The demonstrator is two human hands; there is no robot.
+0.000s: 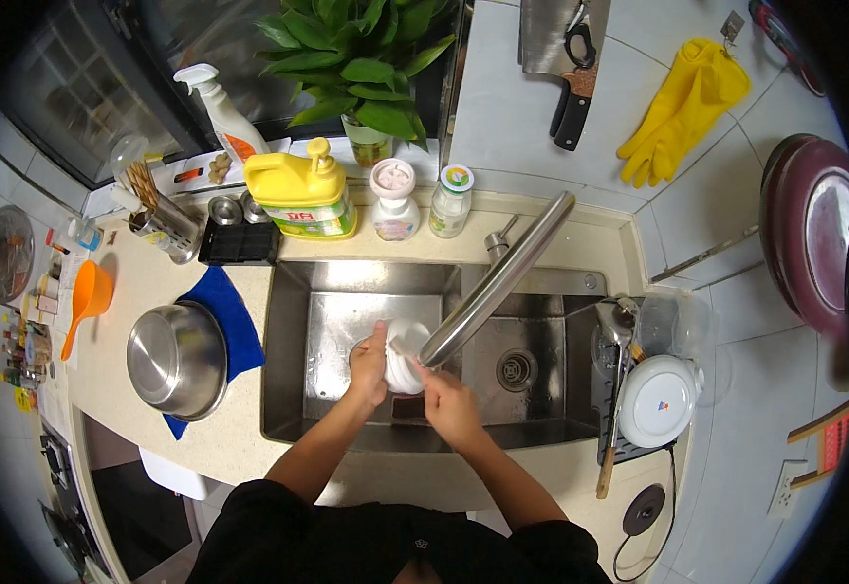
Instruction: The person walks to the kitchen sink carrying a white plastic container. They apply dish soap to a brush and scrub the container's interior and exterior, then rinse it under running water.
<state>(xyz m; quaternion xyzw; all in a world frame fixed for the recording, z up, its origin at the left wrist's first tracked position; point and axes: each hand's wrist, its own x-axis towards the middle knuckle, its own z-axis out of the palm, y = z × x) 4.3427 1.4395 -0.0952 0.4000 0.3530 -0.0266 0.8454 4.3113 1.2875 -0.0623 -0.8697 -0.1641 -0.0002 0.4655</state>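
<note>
Over the steel sink (288,389), my two hands hold white round crockery (406,378) that looks like a bowl, tilted on its side. My left hand (369,370) grips it from the left, fingers along its outer side. My right hand (452,411) has its fingers closed at the lower right rim. The end of the steel tap (498,282) is right above and beside the bowl, hiding part of its right edge. Whether one bowl or several are stacked here, I cannot tell.
A steel pot (173,360) sits upside down on a blue cloth (220,321) at left. Behind the sink stand a yellow detergent jug (303,195), a white pump bottle (395,209) and a glass jar (451,204). White crockery (656,404) and a ladle (619,389) lie on the right rack.
</note>
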